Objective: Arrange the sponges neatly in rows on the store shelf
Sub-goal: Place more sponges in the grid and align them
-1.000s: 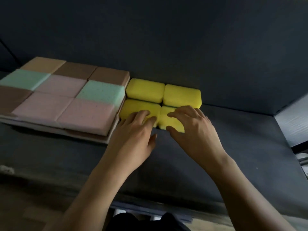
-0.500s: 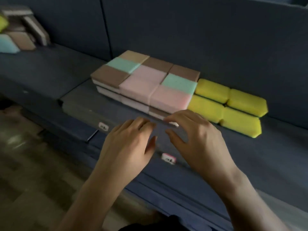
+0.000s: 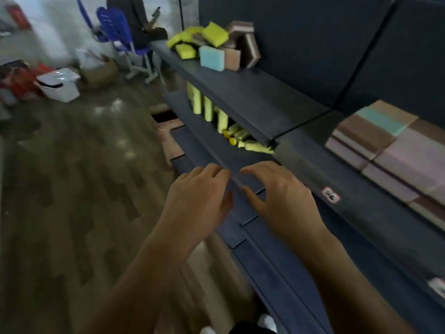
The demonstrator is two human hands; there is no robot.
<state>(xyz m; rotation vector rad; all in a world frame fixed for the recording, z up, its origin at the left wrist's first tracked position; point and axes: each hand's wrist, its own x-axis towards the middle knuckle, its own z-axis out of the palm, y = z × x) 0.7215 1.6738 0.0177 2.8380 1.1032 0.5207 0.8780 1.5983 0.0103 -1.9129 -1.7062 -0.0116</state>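
Head view: the left hand and right hand hover before the shelf edge, fingers loosely bent, holding nothing. Loose sponges lie heaped at the shelf's far end. Arranged sponges sit stacked at its near end. Despite blur, the sponges look light, soft and compressible: grasp each across its long sides, with light pressure.

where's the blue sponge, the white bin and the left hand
blue sponge [image 3: 212, 57]: head view, middle of its front face
white bin [image 3: 60, 89]: head view, its front wall
left hand [image 3: 197, 201]: head view, back of the hand
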